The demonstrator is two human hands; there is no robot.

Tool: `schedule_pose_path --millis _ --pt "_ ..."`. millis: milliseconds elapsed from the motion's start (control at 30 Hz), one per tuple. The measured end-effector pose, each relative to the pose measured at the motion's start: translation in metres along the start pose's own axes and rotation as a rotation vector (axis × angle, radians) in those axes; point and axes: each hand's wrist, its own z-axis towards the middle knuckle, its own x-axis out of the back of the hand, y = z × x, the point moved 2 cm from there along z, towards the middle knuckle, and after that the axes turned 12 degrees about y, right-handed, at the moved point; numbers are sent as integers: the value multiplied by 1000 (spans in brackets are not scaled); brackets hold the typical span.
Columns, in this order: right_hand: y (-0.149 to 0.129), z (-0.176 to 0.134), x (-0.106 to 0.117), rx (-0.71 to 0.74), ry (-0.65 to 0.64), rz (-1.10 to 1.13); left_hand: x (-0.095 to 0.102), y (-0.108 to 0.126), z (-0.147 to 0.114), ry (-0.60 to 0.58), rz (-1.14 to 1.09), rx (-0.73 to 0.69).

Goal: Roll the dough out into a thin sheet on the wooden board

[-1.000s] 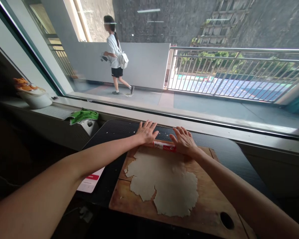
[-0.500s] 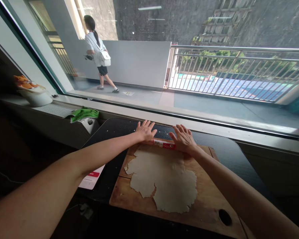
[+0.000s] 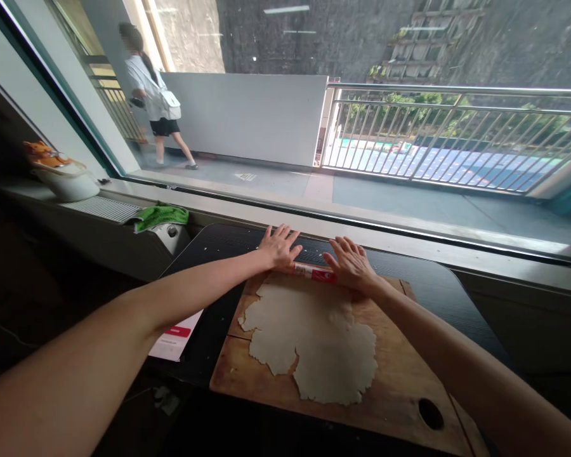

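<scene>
A wide, thin sheet of pale dough (image 3: 314,336) with ragged edges and a split at its near side lies on a wooden board (image 3: 400,381). Across the far end of the dough sits a rolling pin (image 3: 315,273); only its middle, with a red and white label, shows between my hands. My left hand (image 3: 280,246) lies flat on the pin's left part, fingers spread forward. On its right part rests the palm of my right hand (image 3: 352,261), fingers stretched out and slightly apart. The pin's ends are hidden under my hands.
The board stands on a black table (image 3: 423,285) scattered with crumbs. A pink and white sheet (image 3: 176,336) lies left of the board. Beyond the table is a window ledge with a green cloth (image 3: 162,217) and a white pot (image 3: 69,181). Outside, a person (image 3: 152,95) walks by.
My left hand has shifted very slightly forward and the label has turned a little. My right hand and the dough look nearly the same. Outside, the person has moved left.
</scene>
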Motion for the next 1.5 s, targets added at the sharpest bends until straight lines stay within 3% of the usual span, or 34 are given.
schedule_pose_path --millis 100,233,333,433,533,600,667,800,867,1000,1067,1200,1300,1367,1500 --pt "-6 -18 4 13 -40 4 1 2 -14 -54 -23 -45" --pt "-24 -107 8 264 68 102 4 8 -91 -59 -104 -287" --pt "-31 -131 9 299 111 115 7 11 -116 -5 -125 -350" --pt "-32 -90 8 151 41 56 5 11 -82 -11 -82 -259" --pt "-32 -40 11 -78 -15 -13 3 9 -31 -6 -30 -13" --pt "-35 -36 13 -106 -28 -19 2 8 -18 26 -24 108" --pt "-42 -58 15 -22 -10 13 2 9 -31 53 -33 121" --pt "-56 -124 20 191 104 126 7 8 -92 55 -74 71" --pt "-56 -131 24 207 120 166 16 9 -108 55 -70 71" --pt "-44 -90 29 31 180 133 28 18 -90 143 -22 99" --pt "-39 -75 26 -54 175 78 26 25 -80 124 -29 90" --pt "-45 -102 18 -7 -42 54 9 32 -99 -54 -66 56" --pt "-51 -125 20 132 -86 107 6 35 -114 -6 -79 -28" --pt "-47 -113 22 123 -47 81 7 34 -101 13 -78 14" --pt "-29 -57 17 -77 12 -27 7 28 -48 -76 -73 188"
